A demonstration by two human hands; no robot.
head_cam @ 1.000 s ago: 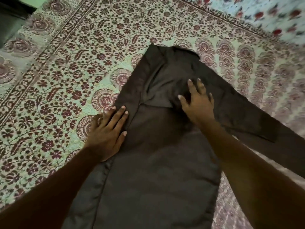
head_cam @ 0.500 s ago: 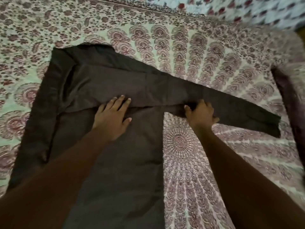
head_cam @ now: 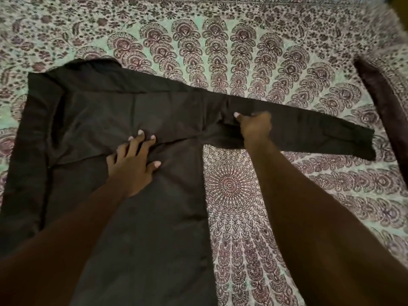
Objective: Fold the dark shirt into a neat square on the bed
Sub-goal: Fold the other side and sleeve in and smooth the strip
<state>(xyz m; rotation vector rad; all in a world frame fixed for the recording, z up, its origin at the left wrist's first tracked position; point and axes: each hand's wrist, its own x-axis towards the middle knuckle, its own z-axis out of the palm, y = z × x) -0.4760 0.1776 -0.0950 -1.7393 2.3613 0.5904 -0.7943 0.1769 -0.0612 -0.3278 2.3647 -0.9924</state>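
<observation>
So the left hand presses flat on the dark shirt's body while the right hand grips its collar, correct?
Not quite. The head view shows the right hand gripping the sleeve near the armpit, not the collar. The left hand does press flat on the dark shirt.

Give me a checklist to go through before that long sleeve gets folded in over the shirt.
1. Left hand presses the dark shirt flat on the bed: ok.
2. Right hand grips the sleeve near the armpit: ok.
3. Sleeve lies straight, out to the right: ok.
4. Shirt body smooth: not ok, creases run out from the left hand's fingers.
5. Dark cloth strip at the right edge lies apart from the sleeve's cuff: ok.
6. Bottom hem squared up: cannot tell, it is out of frame.
</observation>
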